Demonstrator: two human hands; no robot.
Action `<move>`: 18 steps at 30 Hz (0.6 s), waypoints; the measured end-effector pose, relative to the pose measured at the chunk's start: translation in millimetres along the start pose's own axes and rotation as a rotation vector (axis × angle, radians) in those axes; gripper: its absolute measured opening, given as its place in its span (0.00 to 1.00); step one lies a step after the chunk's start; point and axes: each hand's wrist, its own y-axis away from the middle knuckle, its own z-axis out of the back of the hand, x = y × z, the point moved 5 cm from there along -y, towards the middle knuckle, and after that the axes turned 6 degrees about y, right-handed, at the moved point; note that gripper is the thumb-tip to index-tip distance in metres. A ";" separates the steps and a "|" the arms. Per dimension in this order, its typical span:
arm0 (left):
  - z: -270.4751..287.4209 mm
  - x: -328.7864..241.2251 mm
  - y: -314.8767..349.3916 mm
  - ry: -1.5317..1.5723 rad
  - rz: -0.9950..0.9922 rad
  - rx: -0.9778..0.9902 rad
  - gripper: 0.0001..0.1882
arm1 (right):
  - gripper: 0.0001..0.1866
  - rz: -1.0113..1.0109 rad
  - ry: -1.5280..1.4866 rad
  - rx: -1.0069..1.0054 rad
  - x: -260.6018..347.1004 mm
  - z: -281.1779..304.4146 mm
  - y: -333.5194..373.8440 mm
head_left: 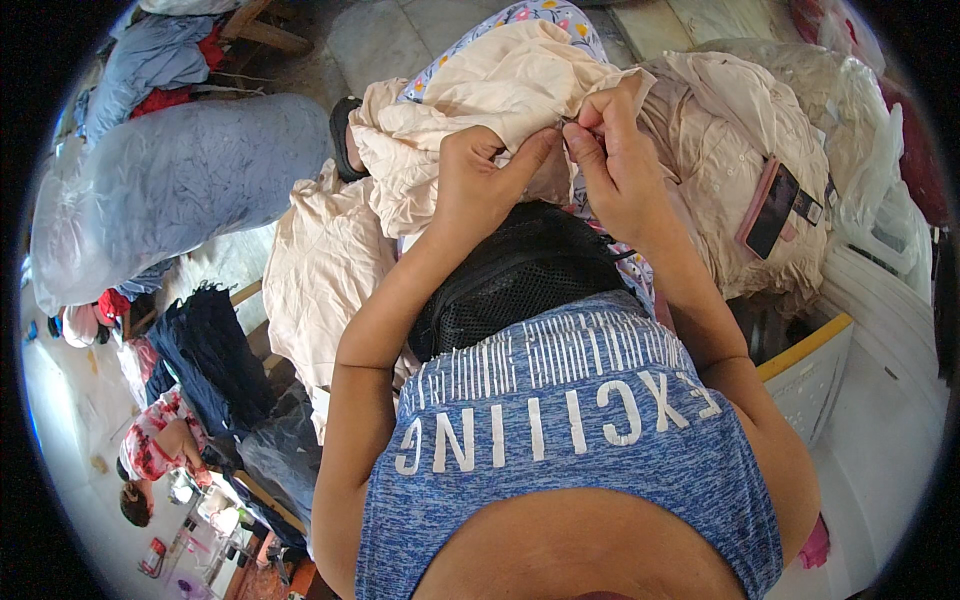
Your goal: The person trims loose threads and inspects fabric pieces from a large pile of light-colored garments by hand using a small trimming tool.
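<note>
A cream garment lies bunched over my lap, with a long fold hanging down at the left. My left hand is closed on this garment near its edge, thumb pointing right. Just beside it, my right hand pinches with thumb and forefinger at the same edge. Something small and dark shows between the two thumbs, too small to name. Below my hands a black mesh bag rests on my lap, over flowered cloth.
To the right, a pile of cream garments carries a phone and sits by clear plastic. A large plastic-wrapped grey-blue bundle lies left. Dark cloth hangs behind it. Another person sits at the lower left.
</note>
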 end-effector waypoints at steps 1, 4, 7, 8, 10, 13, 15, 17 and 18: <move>-0.6 -2.4 -0.3 -0.018 -0.009 0.004 0.09 | 0.08 -0.003 0.000 -0.001 0.3 0.1 -0.1; -2.6 -7.5 0.4 -0.033 -0.024 0.014 0.09 | 0.08 -0.002 0.021 -0.003 2.4 1.4 -0.7; -3.0 -6.1 0.3 -0.017 -0.032 0.020 0.09 | 0.08 0.017 0.031 -0.019 5.1 2.5 -1.3; -2.9 -5.1 0.3 -0.009 -0.034 0.021 0.09 | 0.08 0.025 0.031 -0.026 6.0 3.0 -1.4; -2.7 -3.9 0.6 -0.005 -0.032 0.019 0.09 | 0.07 0.026 0.059 -0.015 6.7 3.6 -1.9; -2.7 -4.5 0.2 -0.011 -0.040 0.017 0.09 | 0.07 0.038 0.090 -0.001 7.4 4.8 -2.2; -2.4 -5.7 -0.4 -0.026 -0.071 -0.006 0.08 | 0.07 0.048 0.097 -0.002 8.1 5.1 -2.3; -2.7 -6.4 -1.3 -0.048 -0.125 -0.051 0.06 | 0.07 0.060 0.096 -0.012 8.8 4.9 -2.2; -2.8 -5.8 -1.3 -0.046 -0.129 -0.046 0.06 | 0.07 0.059 0.094 -0.011 8.4 4.7 -2.1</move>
